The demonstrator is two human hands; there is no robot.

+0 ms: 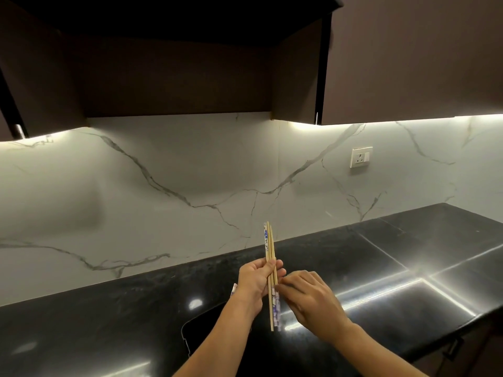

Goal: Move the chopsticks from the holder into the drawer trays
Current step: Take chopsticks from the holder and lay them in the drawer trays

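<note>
Lower centre, we grip at least three pale wooden chopsticks (269, 248) in the curled fingers of our left hand (254, 280); our right hand (309, 297) pinches them.

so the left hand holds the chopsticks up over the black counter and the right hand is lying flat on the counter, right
Not quite. In the head view the right hand is raised off the counter, fingertips at the chopsticks that the left hand holds up.
</note>
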